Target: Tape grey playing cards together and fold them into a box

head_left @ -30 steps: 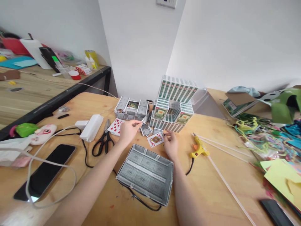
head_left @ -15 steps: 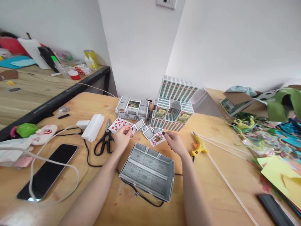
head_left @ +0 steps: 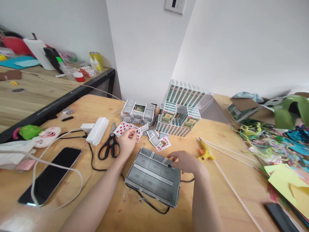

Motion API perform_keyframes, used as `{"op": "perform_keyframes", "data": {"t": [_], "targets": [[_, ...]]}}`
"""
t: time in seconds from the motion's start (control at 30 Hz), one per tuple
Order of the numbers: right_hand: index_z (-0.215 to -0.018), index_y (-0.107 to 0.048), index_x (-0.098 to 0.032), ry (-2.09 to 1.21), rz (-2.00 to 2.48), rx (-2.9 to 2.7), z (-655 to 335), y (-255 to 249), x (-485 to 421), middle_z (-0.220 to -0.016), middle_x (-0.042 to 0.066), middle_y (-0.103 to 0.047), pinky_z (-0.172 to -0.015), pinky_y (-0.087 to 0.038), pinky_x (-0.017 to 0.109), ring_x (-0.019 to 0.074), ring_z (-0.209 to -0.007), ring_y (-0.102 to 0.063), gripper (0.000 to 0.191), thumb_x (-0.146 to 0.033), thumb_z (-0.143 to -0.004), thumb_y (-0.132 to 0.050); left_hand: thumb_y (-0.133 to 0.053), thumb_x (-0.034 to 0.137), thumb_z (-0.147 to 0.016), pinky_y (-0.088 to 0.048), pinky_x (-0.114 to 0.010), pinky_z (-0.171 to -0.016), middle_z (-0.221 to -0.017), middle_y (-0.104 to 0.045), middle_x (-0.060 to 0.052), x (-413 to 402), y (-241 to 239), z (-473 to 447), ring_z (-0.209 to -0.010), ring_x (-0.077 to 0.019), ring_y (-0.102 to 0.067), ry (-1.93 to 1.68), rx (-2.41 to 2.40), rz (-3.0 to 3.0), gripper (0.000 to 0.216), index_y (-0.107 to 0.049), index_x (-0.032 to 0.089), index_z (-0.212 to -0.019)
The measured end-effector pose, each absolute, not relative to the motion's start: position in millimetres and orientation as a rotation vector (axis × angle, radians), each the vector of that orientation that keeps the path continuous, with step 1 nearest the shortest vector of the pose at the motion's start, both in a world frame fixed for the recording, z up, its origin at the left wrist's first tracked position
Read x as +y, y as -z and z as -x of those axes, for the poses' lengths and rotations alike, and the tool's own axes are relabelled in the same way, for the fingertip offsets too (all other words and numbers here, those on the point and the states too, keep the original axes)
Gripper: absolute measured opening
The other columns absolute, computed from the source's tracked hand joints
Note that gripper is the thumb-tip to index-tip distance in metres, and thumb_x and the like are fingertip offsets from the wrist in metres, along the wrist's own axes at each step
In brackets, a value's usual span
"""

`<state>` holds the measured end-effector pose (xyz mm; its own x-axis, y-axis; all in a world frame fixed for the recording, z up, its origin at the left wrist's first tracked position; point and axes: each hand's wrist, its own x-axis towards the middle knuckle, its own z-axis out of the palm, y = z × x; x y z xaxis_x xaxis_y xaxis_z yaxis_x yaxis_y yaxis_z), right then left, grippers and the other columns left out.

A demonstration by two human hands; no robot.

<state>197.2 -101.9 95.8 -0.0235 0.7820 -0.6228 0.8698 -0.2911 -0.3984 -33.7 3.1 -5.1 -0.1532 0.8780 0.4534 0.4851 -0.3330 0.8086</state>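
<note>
My left hand [head_left: 127, 140] is closed, pinching a small cut piece of playing card [head_left: 144, 127] between thumb and fingertips. Below it lies an open shallow box [head_left: 149, 180] covered in grey card backs. At the box's far right corner, my right hand [head_left: 184, 162] curls over the wall, thumb on the inner side and other fingers outside. Just past the box are several cut card pieces [head_left: 154, 140] and a jack of hearts [head_left: 163, 143]. Heart cards [head_left: 123, 128] lie beyond my left hand, and black-handled scissors [head_left: 109, 146] rest to its left.
Behind stand a card-covered model [head_left: 137, 111] and a stack of green card packs [head_left: 184, 93]. A yellow glue gun [head_left: 205, 152] lies right, near long glue sticks [head_left: 231, 180]. At left are a phone [head_left: 50, 177], cables and a white adapter [head_left: 98, 130]. Craft scraps [head_left: 272, 141] crowd the right.
My right hand has come back from beside the jack of hearts to the box's far right corner. The card piece in my left hand has turned and shows more. The box stays put.
</note>
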Motion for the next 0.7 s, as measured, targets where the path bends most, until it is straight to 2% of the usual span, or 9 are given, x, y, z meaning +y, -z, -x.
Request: {"op": "perform_keyframes", "data": {"t": [0.13, 0.2, 0.37, 0.53, 0.7], "targets": [[-0.105, -0.066, -0.024, 1.028, -2.09, 1.988, -194, -91, -96, -0.1, 0.004, -0.067, -0.066, -0.047, 0.025, 0.0179, -0.08, -0.064, 0.034, -0.023, -0.075, -0.051, -0.052, 0.022, -0.08, -0.052, -0.025, -0.07, -0.086, -0.067, -0.004, 0, 6, 29, -0.078, -0.0141, -0.063, -1.551, 1.411, -2.041, 0.013, -0.065, 0.018, -0.085], [-0.103, -0.067, -0.024, 0.997, -2.068, 2.028, -194, -89, -95, -0.1, 0.004, -0.068, -0.074, -0.045, 0.026, 0.0193, -0.09, -0.062, 0.032, -0.024, -0.075, -0.051, -0.053, 0.021, -0.08, -0.052, -0.026, -0.073, -0.083, -0.067, -0.004, -1, 7, 27, -0.079, -0.0139, -0.063, -1.519, 1.354, -2.174, 0.012, -0.065, 0.019, -0.083], [-0.106, -0.066, -0.024, 1.01, -2.057, 2.023, -197, -87, -95, -0.103, 0.004, -0.068, -0.078, -0.044, 0.027, 0.0192, -0.092, -0.062, 0.035, -0.026, -0.075, -0.051, -0.056, 0.022, -0.078, -0.05, -0.02, -0.058, -0.072, -0.064, -0.001, -2, 5, 22, -0.061, -0.0097, -0.06, -1.541, 1.356, -2.069, 0.008, -0.064, 0.018, -0.079], [-0.11, -0.064, -0.023, 1.0, -2.052, 2.037, -195, -89, -94, -0.105, 0.005, -0.067, -0.079, -0.044, 0.027, 0.0193, -0.094, -0.061, 0.038, -0.025, -0.074, -0.05, -0.058, 0.02, -0.076, -0.048, -0.021, -0.06, -0.064, -0.061, 0.0, 8, -10, 10, -0.06, -0.0104, -0.058, -1.622, 1.338, -2.142, 0.006, -0.061, 0.018, -0.072], [-0.11, -0.064, -0.023, 0.998, -2.042, 2.043, -191, -92, -94, -0.107, 0.004, -0.067, -0.082, -0.043, 0.026, 0.0187, -0.096, -0.061, 0.039, -0.023, -0.075, -0.049, -0.054, 0.018, -0.078, -0.047, -0.022, -0.062, -0.066, -0.058, 0.0, 34, -31, -15, -0.063, -0.0117, -0.058, -1.548, 1.316, -2.308, 0.009, -0.059, 0.018, -0.07]]}}
